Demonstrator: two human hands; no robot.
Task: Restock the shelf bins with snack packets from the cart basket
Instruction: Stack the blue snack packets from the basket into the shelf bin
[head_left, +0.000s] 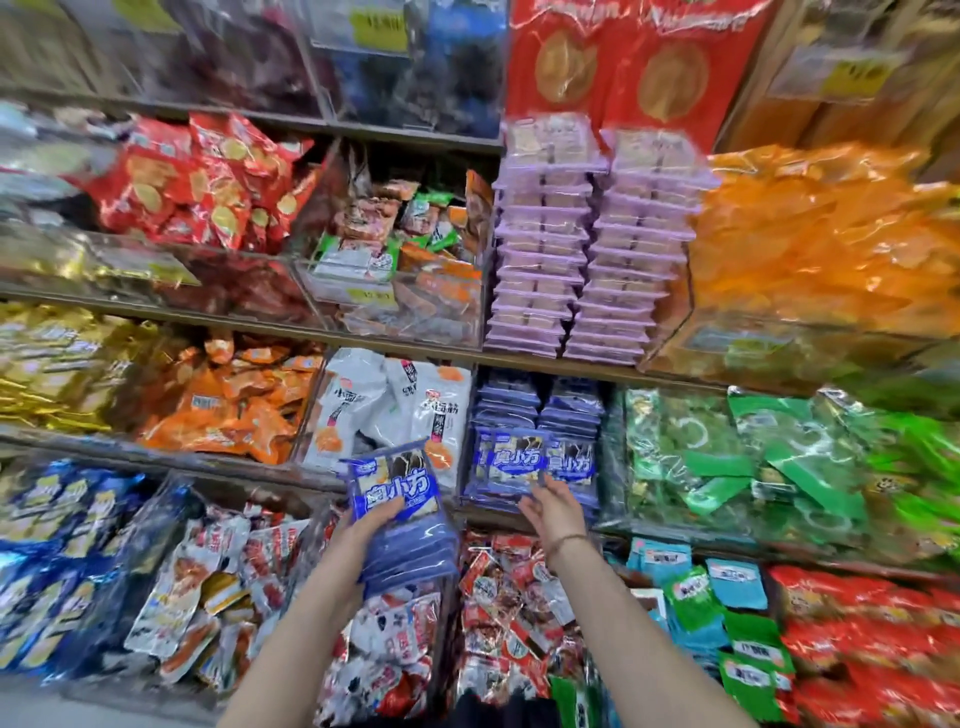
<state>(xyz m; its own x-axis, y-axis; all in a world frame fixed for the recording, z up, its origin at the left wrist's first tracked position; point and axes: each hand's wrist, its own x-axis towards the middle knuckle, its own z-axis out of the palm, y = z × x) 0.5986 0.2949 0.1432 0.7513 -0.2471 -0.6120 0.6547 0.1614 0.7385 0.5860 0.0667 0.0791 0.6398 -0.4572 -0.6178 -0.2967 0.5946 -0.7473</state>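
Left hand clamps a stack of blue packets, thumb across the top face. Judged light, with slick film and soft contents. The stack may fan or slide, so it is best pinched across the flat faces, mid-edge. Right hand is at the blue-packet bin, fingers at the front packet. Blurred, so I cannot tell whether it grips.

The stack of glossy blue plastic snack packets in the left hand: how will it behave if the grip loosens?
The stack of glossy blue plastic snack packets probably slides apart easily: the film looks shiny and the packets lie fanned out. It seems light, as the left hand alone carries it.
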